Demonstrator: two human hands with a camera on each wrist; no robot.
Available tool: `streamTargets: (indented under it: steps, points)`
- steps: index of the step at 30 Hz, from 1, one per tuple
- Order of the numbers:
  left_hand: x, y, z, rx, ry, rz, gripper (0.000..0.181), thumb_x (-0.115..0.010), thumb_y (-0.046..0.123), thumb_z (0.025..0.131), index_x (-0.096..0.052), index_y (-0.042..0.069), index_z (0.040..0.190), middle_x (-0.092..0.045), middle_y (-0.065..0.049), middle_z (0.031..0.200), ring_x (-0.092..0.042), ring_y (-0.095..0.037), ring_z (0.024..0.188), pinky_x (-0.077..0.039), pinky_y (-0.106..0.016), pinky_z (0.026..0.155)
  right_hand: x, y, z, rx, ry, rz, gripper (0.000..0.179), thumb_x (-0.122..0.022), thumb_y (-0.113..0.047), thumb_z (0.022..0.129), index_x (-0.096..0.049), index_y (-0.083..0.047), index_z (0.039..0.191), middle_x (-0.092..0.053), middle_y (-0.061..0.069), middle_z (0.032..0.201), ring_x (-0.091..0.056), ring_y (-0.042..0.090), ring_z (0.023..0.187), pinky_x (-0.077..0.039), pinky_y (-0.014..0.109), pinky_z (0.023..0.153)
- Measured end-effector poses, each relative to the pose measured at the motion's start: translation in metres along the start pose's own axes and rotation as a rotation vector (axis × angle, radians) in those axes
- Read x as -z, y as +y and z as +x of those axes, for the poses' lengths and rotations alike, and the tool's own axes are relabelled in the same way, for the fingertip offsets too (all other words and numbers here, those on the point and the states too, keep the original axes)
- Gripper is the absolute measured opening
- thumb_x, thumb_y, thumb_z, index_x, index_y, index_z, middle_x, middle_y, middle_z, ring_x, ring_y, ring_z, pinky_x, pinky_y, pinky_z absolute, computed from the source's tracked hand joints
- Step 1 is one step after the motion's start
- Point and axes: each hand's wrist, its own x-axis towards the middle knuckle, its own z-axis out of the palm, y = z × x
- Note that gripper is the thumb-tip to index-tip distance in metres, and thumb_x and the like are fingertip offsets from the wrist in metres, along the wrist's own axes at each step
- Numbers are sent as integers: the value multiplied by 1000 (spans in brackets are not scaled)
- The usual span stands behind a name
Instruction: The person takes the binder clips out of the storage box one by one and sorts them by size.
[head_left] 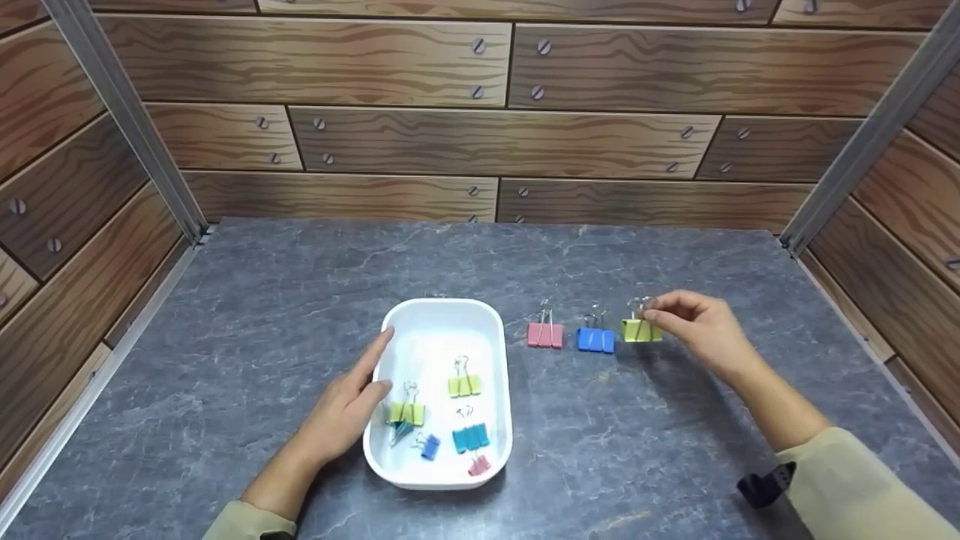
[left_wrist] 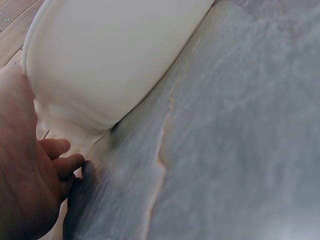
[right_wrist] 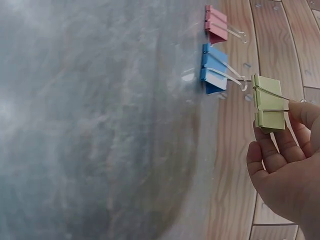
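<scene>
1. Pinching a metal handle of a yellow-green binder clip (head_left: 637, 331), the right hand (head_left: 703, 330) is pressing thumb and index finger together; its remaining fingers are curving loosely below and behind the clip's body.
2. That yellow-green clip is hanging upright, handles upward, at the right end of a row; the right wrist view is showing it raised off the surface.
3. Just to its left, a blue binder clip with metal handles (head_left: 595, 340) is standing on the table, and farther left a pink binder clip with metal handles (head_left: 544, 335) is standing too, the 2 sitting apart.
4. The left hand (head_left: 341, 409) is resting against the left side of a white, rounded rectangular tray (head_left: 435, 326); its index finger and thumb are spreading apart at the rim, while the visible lower fingers are bending loosely outside the wall.
5. Inside the tray, 2 yellow-green clips (head_left: 464, 386), 1 teal clip (head_left: 470, 438), 1 small blue clip (head_left: 430, 448) and 1 small pink clip (head_left: 479, 466) are lying; a teal piece (head_left: 403, 432) is showing partly under the left yellow-green clip.
6. Beneath everything, a grey marbled tabletop (head_left: 637, 450) is stretching toward wood-patterned walls (head_left: 375, 142).
</scene>
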Motion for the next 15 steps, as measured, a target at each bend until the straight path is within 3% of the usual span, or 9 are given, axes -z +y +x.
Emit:
streamTargets:
  steps: [15]
  points:
    - [0, -1, 0, 14, 2, -3, 67, -50, 16, 108, -30, 37, 169, -40, -6, 167, -40, -28, 151, -34, -54, 121, 4, 23, -1, -49, 0, -35, 24, -77, -7, 97, -72, 13, 110, -79, 9, 103, -71, 4, 89, -58, 21, 79]
